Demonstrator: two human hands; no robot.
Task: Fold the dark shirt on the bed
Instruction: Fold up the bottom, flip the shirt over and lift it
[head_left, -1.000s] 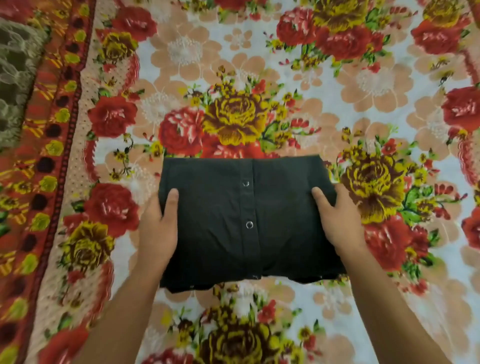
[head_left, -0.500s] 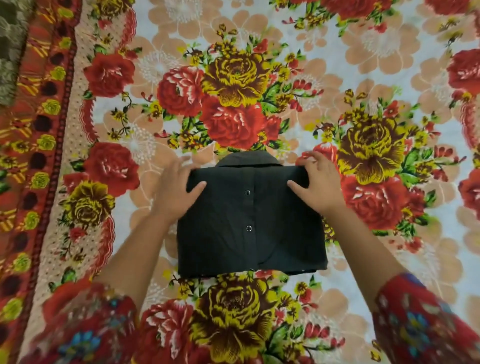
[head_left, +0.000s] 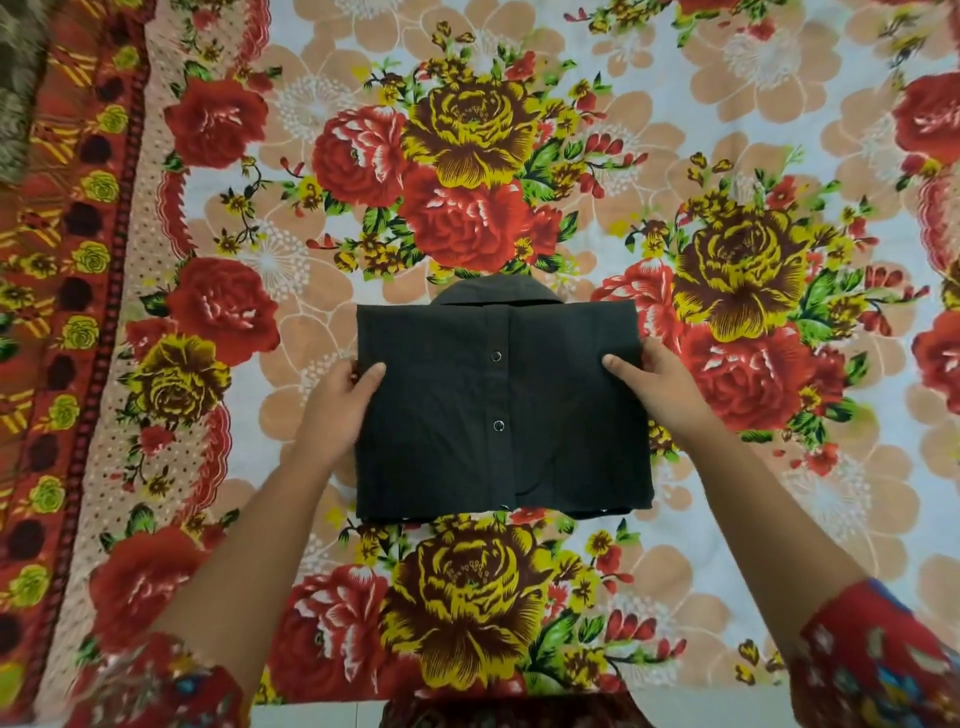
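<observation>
Head view is showing, nearest the camera, a red flower-printed left sleeve (head_left: 156, 686) and a matching right sleeve (head_left: 878, 665), with bare forearms reaching forward from them. The left hand (head_left: 337, 400) is pinching the left edge of the black folded fabric shirt (head_left: 441, 441), thumb lying on top and fingers tucked out of sight under the cloth. The right hand (head_left: 660, 384) is gripping the right edge, thumb on top, its other fingers curled at the edge. The 2 hands are sitting well apart, 1 at each side. The shirt is lying flat as a neat rectangle in the middle of the red-and-yellow floral bedsheet (head_left: 779, 519), with 2 round metal snaps (head_left: 497, 356) showing down its centre. Its rounded dark collar (head_left: 496, 290) is poking out past the far edge. Farther left, the sheet's red patterned border (head_left: 78, 312) is running along the bed, and an olive lace cloth (head_left: 21, 88) is lying at the far left corner.
</observation>
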